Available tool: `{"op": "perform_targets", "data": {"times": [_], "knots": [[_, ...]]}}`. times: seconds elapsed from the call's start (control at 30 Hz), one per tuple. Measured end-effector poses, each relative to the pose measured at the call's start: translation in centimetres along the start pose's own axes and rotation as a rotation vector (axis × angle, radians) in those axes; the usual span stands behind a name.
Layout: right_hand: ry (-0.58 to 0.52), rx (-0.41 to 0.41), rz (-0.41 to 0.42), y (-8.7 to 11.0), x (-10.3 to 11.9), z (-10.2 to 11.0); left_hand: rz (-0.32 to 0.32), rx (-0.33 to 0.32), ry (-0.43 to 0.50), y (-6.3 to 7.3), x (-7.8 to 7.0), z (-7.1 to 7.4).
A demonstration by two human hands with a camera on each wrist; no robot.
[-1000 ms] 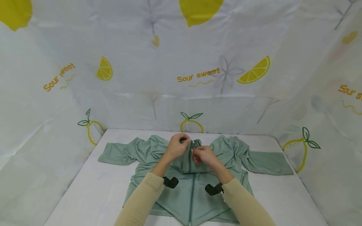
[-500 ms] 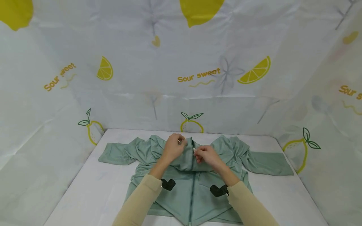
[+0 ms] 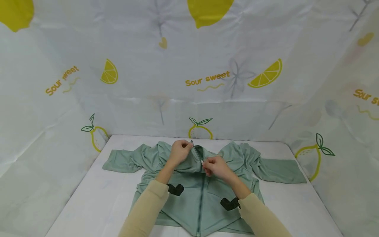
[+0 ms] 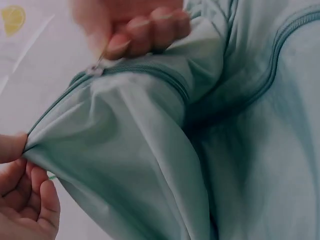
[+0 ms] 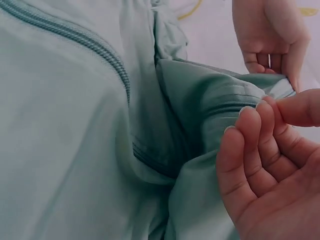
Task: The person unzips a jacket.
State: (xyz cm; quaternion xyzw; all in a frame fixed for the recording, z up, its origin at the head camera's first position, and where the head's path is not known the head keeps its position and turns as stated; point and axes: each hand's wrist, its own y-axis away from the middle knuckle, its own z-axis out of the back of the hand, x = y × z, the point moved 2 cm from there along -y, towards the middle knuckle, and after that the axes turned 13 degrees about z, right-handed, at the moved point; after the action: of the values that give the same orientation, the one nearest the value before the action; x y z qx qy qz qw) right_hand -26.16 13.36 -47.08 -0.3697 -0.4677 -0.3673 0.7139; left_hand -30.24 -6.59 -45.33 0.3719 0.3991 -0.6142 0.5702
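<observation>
A pale green zip-up jacket (image 3: pixel 183 200) lies spread on the table, its front zipper (image 3: pixel 201 204) running down the middle. My left hand (image 3: pixel 179 153) pinches the upper corner of the raised collar (image 3: pixel 189 163), drawing it taut; the left wrist view shows thumb and fingertips on that corner. The zipper slider (image 4: pixel 95 70) sits partway down the collar, whose edges part above it. Thumb and finger of my right hand (image 3: pixel 217 167) pinch the slider's pull. In the right wrist view, the fingers (image 5: pixel 232 160) of that hand hide the slider.
Both jacket sleeves, left (image 3: pixel 122 161) and right (image 3: pixel 282 171), stretch out sideways. A white table (image 3: pixel 88 204) lies under everything. Behind and beside it hangs a white sheet (image 3: pixel 133 115) printed with lemons. A black wrist camera (image 3: pixel 229 204) hangs over the jacket front.
The right hand has moved slightly down with the zipper pull. My left hand has shifted left, taking the collar corner along, and the collar's top now gapes apart.
</observation>
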Motion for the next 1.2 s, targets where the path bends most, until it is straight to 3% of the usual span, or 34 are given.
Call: {"op": "perform_targets", "data": {"times": [0.07, 0.17, 0.27, 0.37, 0.5, 0.57, 0.7, 0.93, 1.07, 1.2], "knots": [[-0.006, 0.004, -0.013, 0.2, -0.2, -0.1, 0.038, -0.043, -0.003, 0.0, 0.2, 0.4], [-0.027, -0.005, -0.023, 0.2, -0.1, 0.0, 0.080, -0.053, -0.044, 0.2, 0.5, 0.5], [-0.025, -0.017, -0.024, 0.0, 0.0, 0.3, 0.060, -0.051, -0.084, 0.8, 0.7, 0.2], [-0.028, -0.011, -0.013, -0.4, 0.5, 0.7, 0.036, 0.037, -0.081, 1.3, 0.8, -0.5], [-0.028, -0.011, -0.003, -0.6, 1.0, 0.9, 0.040, 0.203, 0.014, 1.5, 0.7, -1.3], [-0.026, -0.019, 0.005, -0.7, 1.0, 0.9, 0.046, 0.226, 0.062, 1.5, 0.7, -1.6], [-0.022, -0.025, 0.002, -0.6, 0.9, 0.6, 0.073, 0.193, 0.095, 1.3, 0.9, -1.9], [0.025, -0.010, 0.035, -0.3, 0.6, 0.0, 0.095, 0.050, 0.162, 1.1, 0.7, -1.2], [0.053, -0.037, 0.022, -0.3, 0.7, 0.2, 0.095, 0.035, 0.145, 1.0, 0.6, -1.3], [0.060, -0.070, 0.009, -0.6, 1.0, 0.4, 0.084, 0.065, 0.052, 1.4, 0.3, -1.4]]}}
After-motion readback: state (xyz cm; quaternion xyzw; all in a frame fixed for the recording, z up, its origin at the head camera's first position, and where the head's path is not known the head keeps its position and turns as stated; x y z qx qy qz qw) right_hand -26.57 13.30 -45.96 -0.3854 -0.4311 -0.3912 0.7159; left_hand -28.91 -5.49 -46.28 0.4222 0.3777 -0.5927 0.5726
